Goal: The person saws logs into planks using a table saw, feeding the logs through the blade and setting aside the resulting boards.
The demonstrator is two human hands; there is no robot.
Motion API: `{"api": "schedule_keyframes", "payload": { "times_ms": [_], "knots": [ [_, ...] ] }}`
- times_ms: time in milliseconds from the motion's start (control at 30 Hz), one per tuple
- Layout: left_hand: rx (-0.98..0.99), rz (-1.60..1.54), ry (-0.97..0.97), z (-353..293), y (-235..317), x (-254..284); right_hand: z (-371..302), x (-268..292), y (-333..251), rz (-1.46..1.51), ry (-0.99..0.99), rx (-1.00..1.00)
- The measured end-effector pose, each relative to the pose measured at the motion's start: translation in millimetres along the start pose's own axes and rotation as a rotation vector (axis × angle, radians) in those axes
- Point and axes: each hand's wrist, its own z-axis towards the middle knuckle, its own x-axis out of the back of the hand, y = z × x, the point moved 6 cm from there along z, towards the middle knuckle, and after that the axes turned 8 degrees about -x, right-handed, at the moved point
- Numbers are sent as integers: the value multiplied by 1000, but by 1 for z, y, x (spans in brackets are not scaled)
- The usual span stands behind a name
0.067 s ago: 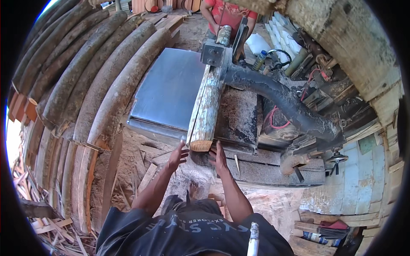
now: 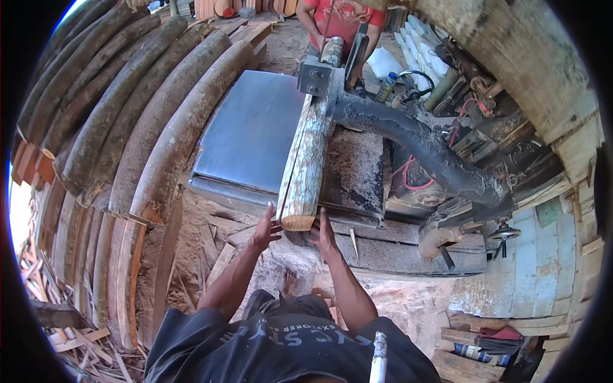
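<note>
A long log [image 2: 306, 163] with mottled bark lies along the metal table of a sawing machine [image 2: 249, 134]. Its pale cut end points toward me, and a lengthwise cut line runs near its left side. My left hand [image 2: 265, 231] is open beside the left of that end, fingers stretched. On the other side, my right hand [image 2: 326, 237] is open too, its fingers extended upward. Whether either hand touches the wood I cannot tell. The log's far part passes under the dark metal guide block [image 2: 315, 78], where a co-worker in a red shirt [image 2: 345, 19] stands.
Several bark-covered logs [image 2: 185, 127] are stacked at the left. A thick curved machine arm [image 2: 415, 131] reaches from the right over the sawdust-covered bed [image 2: 357, 166]. A handwheel [image 2: 504, 233] sticks out at the right. Offcuts [image 2: 83, 348] litter the lower left floor.
The near end of the log has shifted slightly toward me and to the left. My hands stay beside it, both open.
</note>
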Motion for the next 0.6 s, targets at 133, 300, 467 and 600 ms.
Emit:
{"api": "schedule_keyframes", "payload": {
  "times_ms": [133, 300, 467, 600],
  "knots": [
    [-15, -180, -191, -11, -1, -19, -23, -16, 26, 15, -215, -165],
    [-30, -226, -225, -59, -20, -22, -61, -11, 74, 38, -193, -168],
    [-31, -216, -146, -101, -67, 2, -105, -12, 116, 8, -224, -134],
    [-70, -214, -79, -146, -95, 8, -144, -12, 152, 19, -266, -109]
  ]
}}
